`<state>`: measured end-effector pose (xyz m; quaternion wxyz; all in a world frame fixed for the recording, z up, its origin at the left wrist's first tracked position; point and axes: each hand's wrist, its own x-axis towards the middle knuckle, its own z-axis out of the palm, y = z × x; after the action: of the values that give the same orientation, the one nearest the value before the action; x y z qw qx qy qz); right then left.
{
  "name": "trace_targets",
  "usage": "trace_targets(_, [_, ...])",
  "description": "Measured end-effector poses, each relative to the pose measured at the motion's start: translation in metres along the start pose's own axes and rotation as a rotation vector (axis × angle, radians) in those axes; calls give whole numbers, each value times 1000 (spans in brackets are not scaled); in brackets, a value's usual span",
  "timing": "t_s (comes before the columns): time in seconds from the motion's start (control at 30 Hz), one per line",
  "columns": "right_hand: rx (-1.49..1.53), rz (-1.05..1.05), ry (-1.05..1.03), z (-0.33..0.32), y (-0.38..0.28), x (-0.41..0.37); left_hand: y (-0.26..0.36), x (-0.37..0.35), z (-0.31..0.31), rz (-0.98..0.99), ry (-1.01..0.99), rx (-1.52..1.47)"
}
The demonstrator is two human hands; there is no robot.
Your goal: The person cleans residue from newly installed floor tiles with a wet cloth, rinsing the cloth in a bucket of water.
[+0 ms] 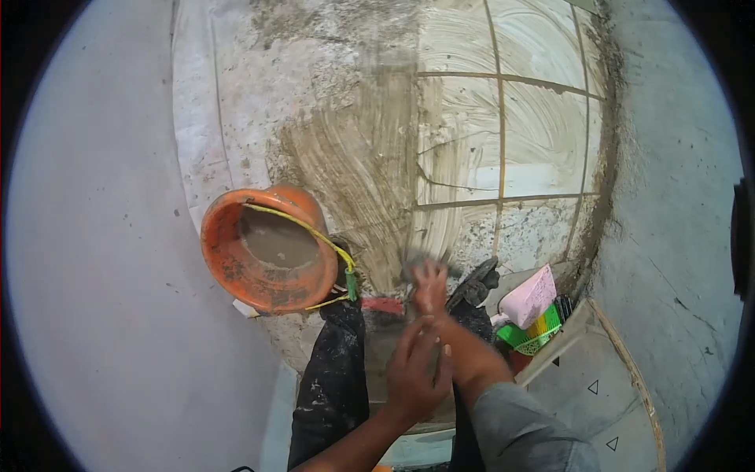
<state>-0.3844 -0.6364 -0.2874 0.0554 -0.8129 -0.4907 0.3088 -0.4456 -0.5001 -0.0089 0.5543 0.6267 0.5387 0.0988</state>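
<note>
A: What kind of place are you seeing?
B: Grey walls (102,157) are rising on both sides, and between them a stained floor (354,149) is stretching away. I am counting the clock from the middle of the view.

A: What is being nearest?
B: Dark trouser legs (326,385) are showing at the bottom. Between five and six o'clock, the left hand (415,368) is hanging loosely, its fingers a little bent and apart; I am seeing nothing in its hold. In the view it is overlapping the right forearm.

A: And the right hand?
B: The right hand (430,279) is reaching down between four and five o'clock. Its fingers are lying over a blurred grey thing (411,267) at the floor. Because of the blur, I cannot tell how tightly they are closing.

A: What is standing around?
B: At six o'clock a red strip (383,305) is lying. A pink container (531,297) and a green basket (541,340) are sitting at four o'clock, touching in the view. At nine o'clock an orange bucket (228,267) is holding murky liquid (287,240), and its yellow rope handle (314,232) is crossing the mouth.

A: And farthest?
B: Pale tiles (543,130) are spreading at two o'clock, with curved smears covering them and brown joints (501,141) running between them.
</note>
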Motion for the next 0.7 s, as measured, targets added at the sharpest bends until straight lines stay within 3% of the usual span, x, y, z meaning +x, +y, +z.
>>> trace_targets(0.07, [88, 84, -288, 56, 11, -80, 2, 0, 8, 20, -40, 14])
trace_targets(0.17, [805, 257, -216, 22, 22, -83, 8, -1, 16, 58, -105, 34])
trace_targets(0.27, [752, 91, -146, -89, 34, -21, 8, 1, 25, 79, -119, 70])
trace_targets(0.33, [891, 228, -165, -159, 69, 23, 5, 0, 28, 68, -134, 100])
trace_targets(0.43, [688, 342, -7, -250, 152, 74, 3, -2, 38, 90, -155, 118])
trace_targets(0.47, [764, 500, 27, -260, 196, 90, 3, -5, 40, 87, -161, 134])
trace_targets(0.53, [829, 583, 189, -293, 237, 119, 2, -9, 42, 98, -218, 142])
trace_targets(0.6, [681, 532, 295, -275, 297, 138, -1, -8, 41, 102, -250, 169])
trace_targets(0.63, [420, 512, 358, -242, 322, 140, -2, -8, 41, 100, -256, 185])
trace_targets(0.67, [158, 489, 420, -215, 335, 143, -2, -7, 40, 99, -265, 201])
trace_targets(0.7, [137, 589, 326, -200, 310, 150, -3, -7, 40, 82, -259, 175])
